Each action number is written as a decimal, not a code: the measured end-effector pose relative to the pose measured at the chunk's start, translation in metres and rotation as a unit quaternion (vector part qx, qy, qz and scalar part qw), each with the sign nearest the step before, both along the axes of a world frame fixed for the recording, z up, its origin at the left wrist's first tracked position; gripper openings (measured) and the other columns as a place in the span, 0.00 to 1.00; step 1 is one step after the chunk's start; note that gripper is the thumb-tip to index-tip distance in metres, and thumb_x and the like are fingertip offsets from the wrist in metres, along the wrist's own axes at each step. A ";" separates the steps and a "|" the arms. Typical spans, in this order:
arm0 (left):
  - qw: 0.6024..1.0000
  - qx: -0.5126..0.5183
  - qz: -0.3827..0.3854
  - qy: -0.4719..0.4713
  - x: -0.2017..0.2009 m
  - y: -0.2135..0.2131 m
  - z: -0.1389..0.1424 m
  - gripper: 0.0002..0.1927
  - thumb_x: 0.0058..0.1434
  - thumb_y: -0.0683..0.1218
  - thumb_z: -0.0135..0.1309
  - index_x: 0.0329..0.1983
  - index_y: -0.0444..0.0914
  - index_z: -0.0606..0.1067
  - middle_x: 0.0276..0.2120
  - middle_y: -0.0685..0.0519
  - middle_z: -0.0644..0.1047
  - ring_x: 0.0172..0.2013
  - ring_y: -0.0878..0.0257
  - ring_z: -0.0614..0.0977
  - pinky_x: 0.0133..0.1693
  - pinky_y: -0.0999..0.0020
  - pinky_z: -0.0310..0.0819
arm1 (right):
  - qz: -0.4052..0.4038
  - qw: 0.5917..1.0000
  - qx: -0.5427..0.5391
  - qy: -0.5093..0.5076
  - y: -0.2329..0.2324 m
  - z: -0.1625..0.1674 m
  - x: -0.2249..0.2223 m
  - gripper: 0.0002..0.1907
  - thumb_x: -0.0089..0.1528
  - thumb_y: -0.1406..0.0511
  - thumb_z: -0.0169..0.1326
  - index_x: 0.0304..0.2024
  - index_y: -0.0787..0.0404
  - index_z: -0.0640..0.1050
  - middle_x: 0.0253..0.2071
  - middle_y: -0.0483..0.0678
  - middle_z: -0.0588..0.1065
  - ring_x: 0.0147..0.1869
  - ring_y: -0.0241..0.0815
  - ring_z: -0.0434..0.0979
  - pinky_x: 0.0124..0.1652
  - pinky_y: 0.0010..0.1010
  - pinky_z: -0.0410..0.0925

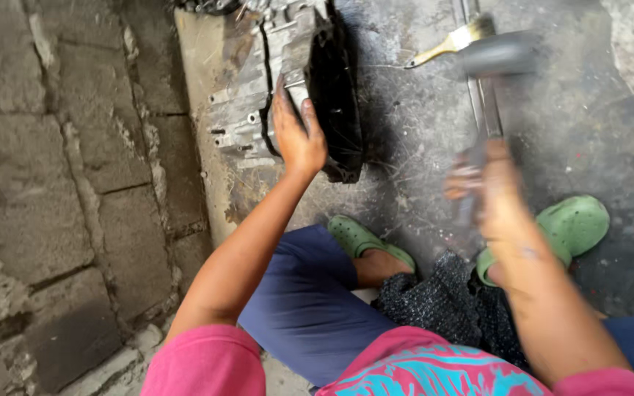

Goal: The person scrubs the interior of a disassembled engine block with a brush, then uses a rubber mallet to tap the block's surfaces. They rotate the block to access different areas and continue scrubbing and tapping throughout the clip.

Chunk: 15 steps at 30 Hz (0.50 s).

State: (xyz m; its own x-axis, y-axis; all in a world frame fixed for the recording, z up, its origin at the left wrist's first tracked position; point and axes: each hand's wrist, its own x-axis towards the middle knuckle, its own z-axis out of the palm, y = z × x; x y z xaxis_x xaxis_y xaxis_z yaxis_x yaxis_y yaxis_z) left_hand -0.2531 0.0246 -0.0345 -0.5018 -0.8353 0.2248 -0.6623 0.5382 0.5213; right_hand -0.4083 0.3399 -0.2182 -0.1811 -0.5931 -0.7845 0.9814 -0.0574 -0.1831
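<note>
Left hand (297,132) rests flat on the grey metal gearbox housing (288,81) at 11 o'clock. Right hand (482,183) grips a blurred hammer (494,66) at 1 o'clock, beside a paintbrush (453,42). Green clogs (577,224) sit on the oily floor (420,147).

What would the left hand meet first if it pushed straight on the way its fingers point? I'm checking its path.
The left hand already rests on the grey metal housing; going on, it would slide along that casting beside the black cover.

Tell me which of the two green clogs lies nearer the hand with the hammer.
The right-foot clog, just beside the right hand; the other clog sits left, below the metal housing.
</note>
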 end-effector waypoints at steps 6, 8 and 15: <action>1.000 -0.006 -0.001 -0.021 0.011 0.003 -0.013 0.30 0.77 0.51 0.43 0.77 0.33 0.55 0.73 0.37 0.63 0.73 0.40 0.63 0.74 0.52 0.53 | -0.291 0.953 -0.063 0.059 0.009 0.106 -0.096 0.36 0.68 0.33 0.38 0.37 0.57 0.70 0.23 0.35 0.62 0.24 0.30 0.62 0.29 0.28 0.63; 1.000 0.012 -0.001 -0.010 0.011 0.003 -0.012 0.31 0.76 0.51 0.43 0.77 0.32 0.55 0.73 0.37 0.63 0.73 0.40 0.64 0.74 0.53 0.54 | -0.258 0.964 -0.016 0.066 -0.052 0.147 -0.032 0.36 0.67 0.33 0.38 0.37 0.57 0.70 0.23 0.35 0.62 0.23 0.30 0.62 0.29 0.28 0.63; 1.000 -0.027 0.002 -0.003 0.003 0.000 -0.004 0.29 0.76 0.52 0.44 0.75 0.33 0.58 0.72 0.37 0.65 0.73 0.42 0.66 0.75 0.54 0.55 | 0.016 0.999 -0.015 -0.042 -0.036 0.049 0.039 0.36 0.67 0.33 0.39 0.36 0.57 0.70 0.23 0.35 0.62 0.23 0.30 0.61 0.28 0.28 0.63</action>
State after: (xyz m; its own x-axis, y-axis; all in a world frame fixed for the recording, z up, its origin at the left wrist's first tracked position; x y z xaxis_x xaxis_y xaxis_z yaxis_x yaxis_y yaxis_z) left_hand -0.2497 0.0244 -0.0386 -0.4997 -0.8239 0.2673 -0.6674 0.5629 0.4876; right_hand -0.3698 0.3041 -0.1696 -0.0958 -0.6216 -0.7774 0.9947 -0.0295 -0.0990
